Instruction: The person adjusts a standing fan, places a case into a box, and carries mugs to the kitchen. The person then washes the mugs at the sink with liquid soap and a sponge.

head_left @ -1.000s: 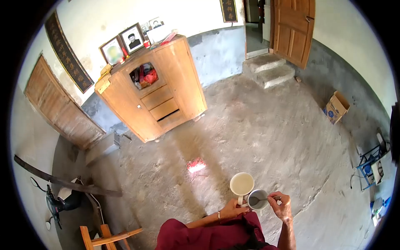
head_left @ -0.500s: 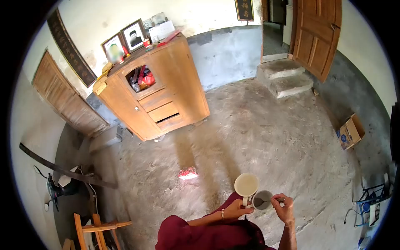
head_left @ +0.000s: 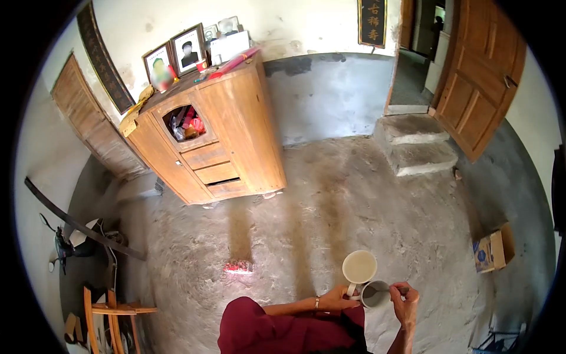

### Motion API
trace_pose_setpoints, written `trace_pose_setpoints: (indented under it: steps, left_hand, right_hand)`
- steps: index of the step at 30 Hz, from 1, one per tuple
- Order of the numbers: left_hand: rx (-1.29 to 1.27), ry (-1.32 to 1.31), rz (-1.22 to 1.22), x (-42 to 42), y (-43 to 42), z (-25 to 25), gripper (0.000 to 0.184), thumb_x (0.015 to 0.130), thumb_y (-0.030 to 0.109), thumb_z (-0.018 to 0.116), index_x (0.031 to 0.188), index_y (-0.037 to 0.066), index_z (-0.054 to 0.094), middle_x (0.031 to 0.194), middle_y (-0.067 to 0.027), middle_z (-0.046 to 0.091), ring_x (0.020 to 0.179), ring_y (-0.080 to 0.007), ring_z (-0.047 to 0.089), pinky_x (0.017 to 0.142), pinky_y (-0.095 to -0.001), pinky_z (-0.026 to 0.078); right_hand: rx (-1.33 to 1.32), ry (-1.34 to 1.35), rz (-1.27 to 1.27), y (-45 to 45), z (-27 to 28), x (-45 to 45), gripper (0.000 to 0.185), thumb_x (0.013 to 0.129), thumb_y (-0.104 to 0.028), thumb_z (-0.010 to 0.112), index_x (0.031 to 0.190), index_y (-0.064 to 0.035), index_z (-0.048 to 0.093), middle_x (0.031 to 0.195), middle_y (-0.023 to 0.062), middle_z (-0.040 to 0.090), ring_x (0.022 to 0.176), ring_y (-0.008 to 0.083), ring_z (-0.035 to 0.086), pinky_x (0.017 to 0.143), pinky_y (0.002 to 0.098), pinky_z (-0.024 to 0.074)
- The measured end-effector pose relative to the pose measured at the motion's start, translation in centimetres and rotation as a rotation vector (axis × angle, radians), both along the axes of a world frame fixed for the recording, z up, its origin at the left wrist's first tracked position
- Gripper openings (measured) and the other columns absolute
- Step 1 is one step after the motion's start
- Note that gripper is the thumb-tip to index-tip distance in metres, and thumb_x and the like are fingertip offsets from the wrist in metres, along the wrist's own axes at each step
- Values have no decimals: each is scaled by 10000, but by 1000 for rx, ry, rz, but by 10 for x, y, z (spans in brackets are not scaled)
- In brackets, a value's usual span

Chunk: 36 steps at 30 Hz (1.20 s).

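Observation:
At the lower middle, my left hand (head_left: 337, 299) is closed on the handles of two mugs. The light mug (head_left: 359, 265) is farther from my body; the grey mug (head_left: 370, 302) sits beside it, nearer me. My right hand (head_left: 405, 302) pinches a spoon (head_left: 384, 290) whose lower part is inside the grey mug. What the mugs contain is hard to make out.
A wooden cabinet (head_left: 236, 130) bearing framed pictures stands ahead. Concrete steps (head_left: 418, 154) lead up to a doorway with an open wooden door (head_left: 480, 76). A cardboard box (head_left: 492, 251) lies right, a wooden chair (head_left: 112, 309) lower left, with part of a motorbike (head_left: 73, 239) beyond.
The view has turned and moved closer to the cabinet and steps. Both mugs stay in my left hand, and my right hand still holds the spoon in the grey mug.

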<state>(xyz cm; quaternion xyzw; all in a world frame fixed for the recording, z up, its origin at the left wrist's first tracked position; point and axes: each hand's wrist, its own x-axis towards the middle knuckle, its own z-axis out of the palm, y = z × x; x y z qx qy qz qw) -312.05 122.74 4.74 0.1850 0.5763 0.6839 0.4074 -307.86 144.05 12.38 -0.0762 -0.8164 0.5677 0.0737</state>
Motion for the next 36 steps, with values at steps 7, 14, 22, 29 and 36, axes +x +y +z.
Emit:
trace_pose_setpoints:
  steps: [7,14,22,29,36]
  left_hand:
    - [-56,-85,126,-106,122,-5,181,782,117,639,932,23,599,720,21,572,677,-66,530,601,-225,438]
    - [-51,-105,184,-213,248,10,91,797,96,628,848,26,602,764,13,586,725,-58,533,621,-220,428]
    - [-96,-125,147,-348,343,20,118,808,80,602,888,0,634,814,-4,615,762,-68,542,682,-230,435]
    - [-22,-55,90,-519,409,16,133,817,78,598,921,3,633,822,3,619,749,-60,549,664,-218,443]
    - [-32,50,13,-669,470,21,147,809,61,607,939,-3,632,840,-2,621,756,-52,549,668,-208,446]
  right_hand:
    - [-18,43,110,122,-9,-128,95,812,-66,594,799,28,606,612,32,577,535,67,497,507,212,392]
    - [1,35,129,258,12,-232,85,804,-69,614,829,12,620,642,41,596,549,73,502,514,229,409]
    - [-6,74,131,356,-15,-365,142,811,-152,641,881,-28,633,667,42,612,523,80,503,496,235,416]
    - [66,78,50,410,-10,-507,159,820,-167,629,879,-20,633,669,51,613,529,83,511,487,237,415]
    - [3,155,-25,470,0,-645,126,807,-99,635,878,5,622,670,50,611,535,76,508,486,232,416]
